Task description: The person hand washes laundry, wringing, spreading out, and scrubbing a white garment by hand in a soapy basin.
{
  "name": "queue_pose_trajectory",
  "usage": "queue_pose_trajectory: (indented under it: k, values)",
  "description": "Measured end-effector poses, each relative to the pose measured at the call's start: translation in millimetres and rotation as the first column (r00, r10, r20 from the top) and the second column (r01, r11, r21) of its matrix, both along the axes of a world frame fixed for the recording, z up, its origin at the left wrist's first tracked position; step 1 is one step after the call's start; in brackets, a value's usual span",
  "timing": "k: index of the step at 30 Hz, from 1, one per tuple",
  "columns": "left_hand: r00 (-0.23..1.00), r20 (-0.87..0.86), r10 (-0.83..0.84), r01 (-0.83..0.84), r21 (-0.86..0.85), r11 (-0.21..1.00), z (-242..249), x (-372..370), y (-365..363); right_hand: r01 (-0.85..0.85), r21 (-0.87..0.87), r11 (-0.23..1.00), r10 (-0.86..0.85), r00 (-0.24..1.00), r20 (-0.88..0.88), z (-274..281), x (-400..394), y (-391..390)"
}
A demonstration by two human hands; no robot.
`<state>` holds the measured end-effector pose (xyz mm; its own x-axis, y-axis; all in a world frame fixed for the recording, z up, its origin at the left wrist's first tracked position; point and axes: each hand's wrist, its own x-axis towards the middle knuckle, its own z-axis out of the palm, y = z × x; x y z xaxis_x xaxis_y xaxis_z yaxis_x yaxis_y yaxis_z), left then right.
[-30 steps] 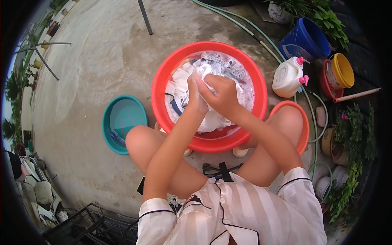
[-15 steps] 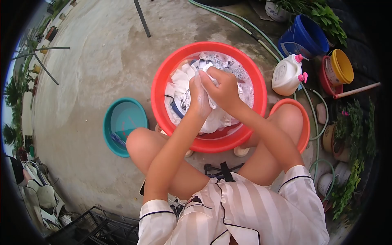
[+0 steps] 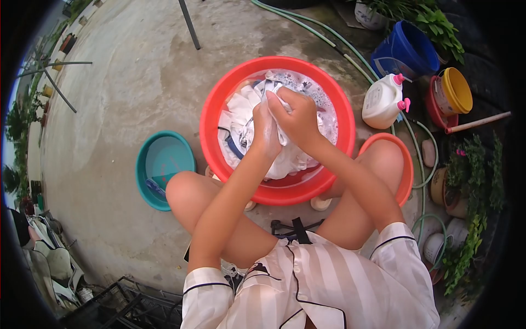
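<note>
A large red basin [image 3: 210, 134] stands on the ground between my knees, holding sudsy water and wet laundry. Above it, my left hand [image 3: 265, 130] is closed on a bunched part of a white garment [image 3: 236, 109], its skin wet with foam. Pressed close beside it, my right hand [image 3: 298, 114] grips the same cloth, fingers curled and thumb toward the left hand. Much of the gripped cloth is hidden by the hands. The rest of the white laundry, with dark blue trim, spreads in the basin under both hands. Suds [image 3: 324, 101] float along its right side.
At left, a teal basin [image 3: 141, 178] holds water and a small blue item. An orange basin [image 3: 406, 183] sits by my right knee. Farther right are a white detergent jug [image 3: 378, 105] with pink caps, a blue bucket [image 3: 397, 55], a yellow bucket [image 3: 456, 90] and a green hose [image 3: 424, 211].
The whole view has shifted slightly to the left. Both hands remain on the white garment, with only a very small movement between them.
</note>
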<state>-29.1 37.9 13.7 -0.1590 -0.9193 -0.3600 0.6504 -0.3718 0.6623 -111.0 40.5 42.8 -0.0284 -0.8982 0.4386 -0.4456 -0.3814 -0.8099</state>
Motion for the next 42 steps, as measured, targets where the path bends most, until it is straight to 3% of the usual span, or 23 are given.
queue_pose_trajectory:
  k: [2,5,9,12,15,16,18,21,26,29,33,36,39,40,42]
  values:
    - [0.998,-0.063,-0.031,0.027,-0.062,0.998,-17.0,12.0,-15.0,-0.117,-0.175,0.978,0.099,0.989,-0.112,2.1,6.2,15.6]
    - [0.990,-0.122,-0.074,0.060,-0.112,0.992,-37.0,21.7,-30.8,-0.232,-0.243,0.942,0.176,0.956,-0.234,-0.3,10.0,20.0]
    - [0.996,-0.043,0.075,-0.076,-0.036,0.996,-1.6,-1.5,1.0,0.015,0.063,0.998,-0.014,1.000,-0.011,-0.7,-1.7,-11.2]
    - [0.996,0.065,0.057,-0.052,-0.083,0.995,11.0,-14.5,12.9,0.061,0.144,0.988,-0.090,0.975,0.205,-6.4,-12.1,-32.7]
    - [0.998,-0.006,0.056,-0.056,0.001,0.998,16.4,-6.8,7.9,0.092,0.093,0.991,-0.096,0.995,0.037,-2.6,-5.0,-15.6]
    - [0.997,-0.036,0.067,-0.067,-0.017,0.998,7.9,-2.2,1.4,0.025,0.028,0.999,-0.024,1.000,-0.015,0.9,-0.8,-5.5]
    - [0.988,0.106,-0.111,0.129,-0.190,0.973,-55.8,30.6,-35.0,-0.117,-0.091,0.989,0.104,0.986,-0.132,6.7,6.7,15.0]
    - [0.983,0.100,-0.152,0.167,-0.169,0.971,-64.5,35.8,-38.3,-0.249,-0.242,0.938,0.196,0.955,-0.223,1.7,14.5,25.6]
    - [0.995,-0.098,-0.036,0.046,0.094,0.995,4.2,-0.8,0.6,0.003,0.125,0.992,0.000,1.000,-0.020,6.6,-4.2,-5.7]
    - [0.996,0.093,0.015,-0.018,0.033,0.999,22.3,-13.9,18.0,0.040,0.178,0.983,-0.067,0.986,0.151,-6.4,-12.5,-23.3]
    - [0.998,0.063,0.017,-0.018,0.015,1.000,19.7,-7.8,13.5,0.061,0.105,0.993,-0.066,0.997,0.040,1.8,-6.1,-6.4]
    - [0.999,-0.014,-0.036,0.035,-0.040,0.999,-5.1,9.1,-7.3,-0.125,-0.160,0.979,0.107,0.987,-0.118,4.9,4.8,18.9]
    - [0.988,-0.083,-0.132,0.122,-0.116,0.986,-32.1,23.4,-25.0,-0.277,-0.279,0.919,0.205,0.943,-0.261,3.5,10.8,31.7]
    - [0.988,-0.087,-0.126,0.118,-0.098,0.988,-33.9,21.1,-24.1,-0.262,-0.240,0.935,0.193,0.941,-0.278,4.8,7.5,29.0]
    - [0.995,-0.067,-0.073,0.070,-0.043,0.997,-30.4,8.1,-9.6,-0.117,-0.073,0.990,0.105,0.983,-0.149,10.0,2.2,16.9]
